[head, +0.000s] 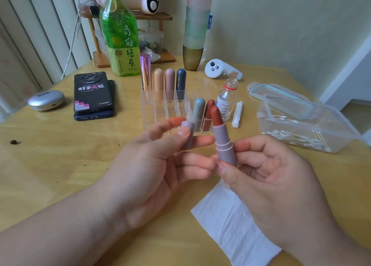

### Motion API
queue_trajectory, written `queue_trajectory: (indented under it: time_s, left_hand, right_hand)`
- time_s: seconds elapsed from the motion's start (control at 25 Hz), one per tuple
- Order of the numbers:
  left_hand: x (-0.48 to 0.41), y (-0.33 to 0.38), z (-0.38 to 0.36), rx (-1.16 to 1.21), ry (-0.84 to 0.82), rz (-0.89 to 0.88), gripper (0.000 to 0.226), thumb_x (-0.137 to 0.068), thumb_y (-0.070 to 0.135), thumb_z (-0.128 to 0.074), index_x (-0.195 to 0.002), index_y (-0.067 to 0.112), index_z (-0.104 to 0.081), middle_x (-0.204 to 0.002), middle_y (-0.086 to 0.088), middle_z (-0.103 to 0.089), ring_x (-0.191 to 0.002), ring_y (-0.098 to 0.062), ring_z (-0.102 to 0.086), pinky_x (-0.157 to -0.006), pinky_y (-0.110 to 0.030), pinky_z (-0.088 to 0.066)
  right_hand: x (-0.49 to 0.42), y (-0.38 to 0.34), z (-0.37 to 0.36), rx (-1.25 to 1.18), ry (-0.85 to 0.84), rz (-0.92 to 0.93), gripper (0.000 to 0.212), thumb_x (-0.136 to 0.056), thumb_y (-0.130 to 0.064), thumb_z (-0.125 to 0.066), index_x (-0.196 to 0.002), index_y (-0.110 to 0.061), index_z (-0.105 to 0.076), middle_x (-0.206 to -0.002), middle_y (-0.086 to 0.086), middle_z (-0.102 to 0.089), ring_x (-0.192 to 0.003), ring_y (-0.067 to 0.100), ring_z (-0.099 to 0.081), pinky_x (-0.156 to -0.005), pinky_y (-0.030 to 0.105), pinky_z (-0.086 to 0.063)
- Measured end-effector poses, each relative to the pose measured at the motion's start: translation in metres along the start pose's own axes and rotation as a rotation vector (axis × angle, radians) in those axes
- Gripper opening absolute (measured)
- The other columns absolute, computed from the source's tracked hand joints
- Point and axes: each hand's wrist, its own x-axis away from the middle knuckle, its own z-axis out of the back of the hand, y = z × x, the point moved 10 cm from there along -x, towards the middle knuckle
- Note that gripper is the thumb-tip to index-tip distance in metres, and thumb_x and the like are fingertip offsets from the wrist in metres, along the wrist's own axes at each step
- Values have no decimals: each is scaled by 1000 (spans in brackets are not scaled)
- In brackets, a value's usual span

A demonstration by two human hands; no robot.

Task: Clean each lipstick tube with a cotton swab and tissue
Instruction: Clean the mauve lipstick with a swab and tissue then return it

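**Q:** State of the left hand (pixel 152 165)?

**A:** Its fingers (pixel 200 140) are partly curled. The thumb pinches a lilac cap (pixel 188 135) against the fingers behind it. The cap stands roughly upright, and its top rises just above the thumb tip. The remaining fingers spread loosely toward the other hand.

**Q:** State of the right hand (pixel 271 175)?

**A:** It grips the lipstick tube (pixel 223 143). The thumb lies across the base of the tube and the index finger touches its right side. The tube stands nearly upright, and its top leans slightly toward the left fingers. The red-brown stick is exposed and extends well above the fingertips.

**Q:** Position of cap relative to tube?

**A:** They are apart. The cap sits to the left of the tube, level with its upper half, with a left fingertip reaching into the gap between them.

**Q:** Location of the cleaning materials?

**A:** A white tissue (pixel 236 225) lies flat on the worktop (pixel 60 165), directly below the right fingers and partly hidden by that hand. Cotton swabs (pixel 289 138) lie in an open clear box (pixel 339 129) beyond the right fingertips, to the right.

**Q:** Other items?

**A:** A clear organizer (pixel 160 109) holding further lipsticks stands beyond both sets of fingers. A small bottle (pixel 225 103) stands just right of it.
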Motion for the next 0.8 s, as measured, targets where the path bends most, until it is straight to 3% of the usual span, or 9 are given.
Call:
queue_trajectory:
  time_s: [0.08,0.2,0.32,0.44,0.56,0.68,0.8]
  left_hand:
    - [0,13,15,-153,109,-120,13,-96,6,-53,-107,11,-59,-87,-19,-71,-47,-27,-59,-45,-31,-52]
    - [1,11,21,-225,140,-144,32,-95,-2,-47,-83,7,-75,-83,-16,-66,-48,-24,-52,-44,-30,-47]
    - [5,5,7,-270,45,-135,17,-81,1,-63,-88,4,-78,-85,-18,-61,-55,-21,-49,-51,-31,-45]
    - [13,4,-8,-417,-86,-170,27,-73,16,-75,-99,10,-77,-78,-13,-61,-63,-15,-52,-62,-29,-45]
    - [16,8,-9,-564,-46,-234,23,-76,30,-77,-95,19,-79,-81,-23,-64,-62,-10,-51,-64,-25,-46]
    - [18,12,-9,-584,2,-271,19,-74,34,-75,-88,22,-80,-86,-23,-67,-61,-6,-53,-61,-19,-47]
    - [18,6,-15,-523,-77,-240,20,-79,34,-76,-91,19,-79,-78,-5,-71,-76,-10,-64,-70,-20,-52]
  right_hand:
    - [0,1,0,-41,-26,-41,26,-67,-25,-80,-89,-25,-66,-84,10,-76,-61,34,-57,-59,42,-48]
    - [1,3,-3,-74,-76,-48,21,-70,-24,-79,-87,-24,-66,-85,10,-76,-72,38,-64,-65,33,-52]
    - [2,3,-9,-62,-100,-24,18,-73,-23,-77,-88,-25,-66,-86,8,-76,-83,43,-64,-74,42,-56]
    - [3,3,-14,-39,-134,-9,17,-75,-22,-74,-90,-25,-66,-85,7,-76,-78,42,-64,-78,54,-52]
    - [8,-2,-24,-29,-220,20,15,-79,-20,-73,-91,-26,-68,-85,3,-76,-78,26,-69,-78,43,-54]
    - [8,2,-19,43,-141,2,32,-63,-36,-83,-88,-21,-69,-74,6,-70,-67,36,-61,-67,55,-52]
    - [10,3,-12,137,-61,7,40,-57,-45,-84,-75,-13,-67,-62,20,-56,-54,34,-50,-52,53,-45]
